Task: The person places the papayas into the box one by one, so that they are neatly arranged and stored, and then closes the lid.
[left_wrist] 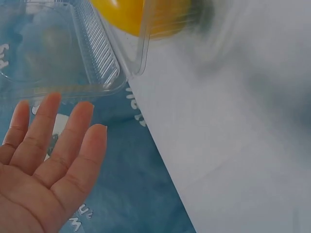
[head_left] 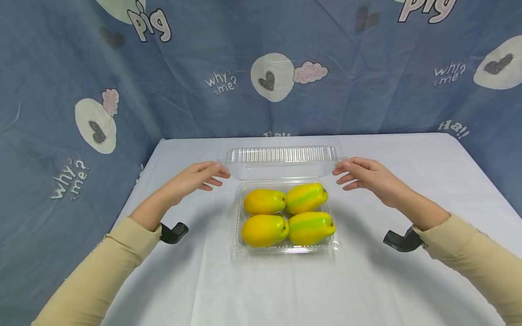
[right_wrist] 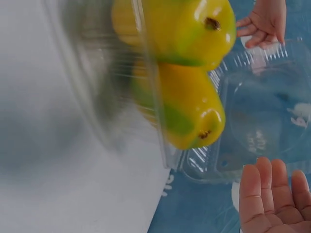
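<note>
A clear plastic clamshell box sits on the table with its lid raised at the back. Several yellow fruits with green streaks, shaped like papayas, lie in two rows in its base. My left hand is at the lid's left end, fingers relaxed and apart, its fingertips close to the lid corner in the left wrist view. At the opposite end, my right hand mirrors it, palm inward with loosely extended fingers. Neither hand grips anything.
A white cloth covers the table. Behind it and to the left hangs a blue printed curtain. Dark wrist mounts stick out below both beige sleeves.
</note>
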{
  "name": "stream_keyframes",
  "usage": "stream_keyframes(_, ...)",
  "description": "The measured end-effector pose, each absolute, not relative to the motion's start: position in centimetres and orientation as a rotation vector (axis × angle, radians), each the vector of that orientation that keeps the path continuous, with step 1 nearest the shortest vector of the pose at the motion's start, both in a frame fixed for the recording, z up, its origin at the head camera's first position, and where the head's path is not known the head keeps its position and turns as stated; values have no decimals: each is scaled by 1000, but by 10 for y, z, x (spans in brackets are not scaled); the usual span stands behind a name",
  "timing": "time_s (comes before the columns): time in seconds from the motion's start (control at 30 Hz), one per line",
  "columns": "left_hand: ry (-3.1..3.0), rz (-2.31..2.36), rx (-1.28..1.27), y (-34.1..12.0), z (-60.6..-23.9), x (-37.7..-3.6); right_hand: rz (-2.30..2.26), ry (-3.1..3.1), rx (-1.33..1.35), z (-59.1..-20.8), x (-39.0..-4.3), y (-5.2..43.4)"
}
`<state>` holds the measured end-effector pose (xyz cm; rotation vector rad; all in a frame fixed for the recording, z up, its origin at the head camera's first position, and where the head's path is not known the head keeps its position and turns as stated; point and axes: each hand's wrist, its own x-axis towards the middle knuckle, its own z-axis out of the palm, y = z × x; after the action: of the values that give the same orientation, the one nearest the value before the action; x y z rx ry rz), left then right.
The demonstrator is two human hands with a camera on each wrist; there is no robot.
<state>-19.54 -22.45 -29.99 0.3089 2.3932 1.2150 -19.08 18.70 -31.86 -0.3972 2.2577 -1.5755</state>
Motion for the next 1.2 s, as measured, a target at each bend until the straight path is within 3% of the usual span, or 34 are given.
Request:
stream_keyframes(0.43,2425,1187,313,-227,-310,-178,-1544,2293,-382,-332,-178,186)
stream_keyframes(1.2,2720,1130,499,-226,-360,-134,-1537,2242,-390,-361,-142,184)
